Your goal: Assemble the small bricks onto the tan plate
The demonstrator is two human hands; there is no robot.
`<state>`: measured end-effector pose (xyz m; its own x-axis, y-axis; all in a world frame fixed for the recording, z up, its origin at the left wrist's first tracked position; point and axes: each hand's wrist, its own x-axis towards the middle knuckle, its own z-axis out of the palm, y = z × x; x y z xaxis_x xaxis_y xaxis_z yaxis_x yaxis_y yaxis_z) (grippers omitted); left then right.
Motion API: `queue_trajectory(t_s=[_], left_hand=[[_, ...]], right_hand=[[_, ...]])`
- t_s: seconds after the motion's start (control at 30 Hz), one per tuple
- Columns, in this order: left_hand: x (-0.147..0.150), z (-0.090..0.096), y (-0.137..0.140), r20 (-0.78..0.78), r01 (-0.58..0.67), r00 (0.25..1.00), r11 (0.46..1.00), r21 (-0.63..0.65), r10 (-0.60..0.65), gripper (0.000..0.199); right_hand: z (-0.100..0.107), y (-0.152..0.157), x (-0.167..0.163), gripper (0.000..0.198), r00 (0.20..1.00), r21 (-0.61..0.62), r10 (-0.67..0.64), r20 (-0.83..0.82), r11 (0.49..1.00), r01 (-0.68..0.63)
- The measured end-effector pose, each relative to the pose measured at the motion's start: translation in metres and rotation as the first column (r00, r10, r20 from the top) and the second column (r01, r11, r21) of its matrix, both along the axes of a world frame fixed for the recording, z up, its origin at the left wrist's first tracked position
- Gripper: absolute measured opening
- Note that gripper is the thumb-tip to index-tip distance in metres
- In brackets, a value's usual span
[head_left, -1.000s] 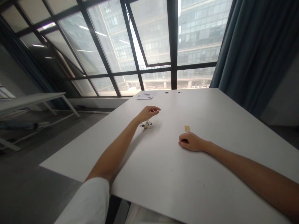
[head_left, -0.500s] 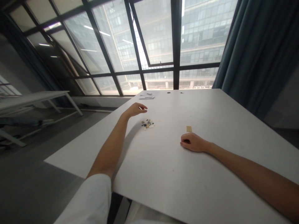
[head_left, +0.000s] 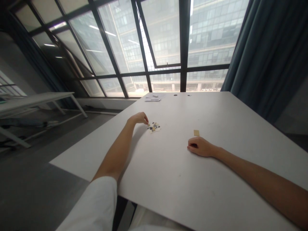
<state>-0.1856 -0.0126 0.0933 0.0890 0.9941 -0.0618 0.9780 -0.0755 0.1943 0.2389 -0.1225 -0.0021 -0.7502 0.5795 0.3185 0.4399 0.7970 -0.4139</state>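
A small pile of loose pieces [head_left: 154, 127], white, tan, grey and dark, lies on the white table [head_left: 158, 173]; they look like toy building bricks. At the pile's left edge my left hand [head_left: 141, 118] points down with its fingertips together, touching or almost touching a piece there. What is between those fingertips is too small to make out. My right hand [head_left: 199, 146] rests on the tabletop, curled into a loose fist with nothing seen in it. Just beyond its knuckles lies a flat tan square plate [head_left: 196, 132], apart from the pile.
Papers [head_left: 152, 99] with a small object on top lie at the far left corner of the table. Two small dark items, one a round disc [head_left: 175, 95], are near the far edge. Windows stand behind, a blue curtain [head_left: 260, 64] at right, another table [head_left: 36, 101] at left.
My left hand has come down from above the pile to its left edge, and its fingers have closed together. My right hand has stayed in place; the view has shifted slightly.
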Motion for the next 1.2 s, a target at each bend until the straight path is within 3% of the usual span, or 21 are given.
queue_trajectory(t_s=[0.23,0.83,1.2], left_hand=[[0.009,-0.013,0.003,-0.02,0.02,1.0,0.998,-0.066,-0.022,0.023],[0.019,-0.016,0.002,-0.116,-0.011,0.993,1.0,0.023,0.014,0.027],[0.011,-0.02,0.005,-0.145,-0.004,0.989,0.992,-0.128,-0.015,0.029]], right_hand=[[0.003,-0.001,0.0,0.024,1.0,0.002,-0.004,0.009,1.0,0.004],[-0.001,0.0,-0.001,0.024,1.0,0.005,0.002,0.007,1.0,-0.002],[0.002,-0.002,-0.001,0.024,1.0,-0.001,0.001,0.0,1.0,-0.001]])
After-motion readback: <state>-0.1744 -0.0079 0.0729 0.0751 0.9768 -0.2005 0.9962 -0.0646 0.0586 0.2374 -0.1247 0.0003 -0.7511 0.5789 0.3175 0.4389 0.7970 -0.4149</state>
